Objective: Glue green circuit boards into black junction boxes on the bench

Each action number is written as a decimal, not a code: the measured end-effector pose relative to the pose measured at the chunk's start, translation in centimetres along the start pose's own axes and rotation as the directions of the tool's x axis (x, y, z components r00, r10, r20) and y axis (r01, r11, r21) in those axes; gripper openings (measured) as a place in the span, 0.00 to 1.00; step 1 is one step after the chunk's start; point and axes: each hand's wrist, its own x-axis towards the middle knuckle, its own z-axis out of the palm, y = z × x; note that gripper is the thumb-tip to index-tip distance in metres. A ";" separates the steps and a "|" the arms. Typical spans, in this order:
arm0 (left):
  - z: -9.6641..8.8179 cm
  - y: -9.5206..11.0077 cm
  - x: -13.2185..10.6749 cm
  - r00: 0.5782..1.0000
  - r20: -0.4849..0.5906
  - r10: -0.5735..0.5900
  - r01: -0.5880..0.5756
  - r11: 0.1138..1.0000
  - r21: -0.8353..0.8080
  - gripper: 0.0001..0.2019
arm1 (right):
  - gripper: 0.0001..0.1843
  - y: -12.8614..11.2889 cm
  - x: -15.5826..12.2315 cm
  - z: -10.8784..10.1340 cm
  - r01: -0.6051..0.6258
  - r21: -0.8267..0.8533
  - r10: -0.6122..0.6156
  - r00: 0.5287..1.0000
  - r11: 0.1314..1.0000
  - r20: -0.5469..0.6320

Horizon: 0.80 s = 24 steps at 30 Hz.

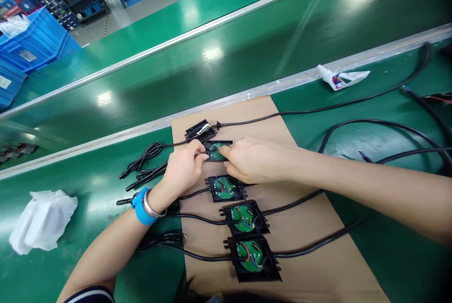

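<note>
On a brown cardboard sheet (310,246) lies a row of small black housings with green circuit boards and coloured wires inside. My left hand (183,169) and my right hand (252,159) meet over one housing (216,148); fingers of both are pinched on it. Just beyond it lies a black housing (200,130) with a metal part and no green board showing. Nearer me sit three more filled housings: one (226,187), a second (244,217), a third (253,257). Black cables run out of each to both sides. A blue band and a metal bangle ring my left wrist.
The cardboard rests on a green bench (70,265) beside a green conveyor belt (247,44) with metal rails. White crumpled cloth (42,220) lies at left, a crumpled wrapper (341,78) at upper right. Loose black cables (388,126) loop at right. Blue crates (33,42) stand far left.
</note>
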 end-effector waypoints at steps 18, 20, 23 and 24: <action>-0.1 0.6 -0.8 0.969 0.169 0.183 -0.247 0.789 0.563 0.11 | 0.25 0.6 -0.8 1.2 -0.003 0.116 0.003 1.000 0.993 0.006; -0.2 1.3 -0.3 0.960 0.221 0.171 -0.273 0.747 0.606 0.12 | 0.25 0.6 -0.7 1.1 0.005 0.111 -0.006 1.000 0.994 0.004; -0.6 2.3 0.3 0.949 0.291 0.122 -0.287 0.719 0.633 0.13 | 0.25 0.4 -0.6 1.1 -0.008 0.108 0.008 1.000 0.994 0.002; -0.8 2.5 0.2 0.948 0.301 0.108 -0.283 0.722 0.631 0.14 | 0.25 0.4 -0.6 1.1 -0.014 0.103 0.014 1.000 0.995 0.001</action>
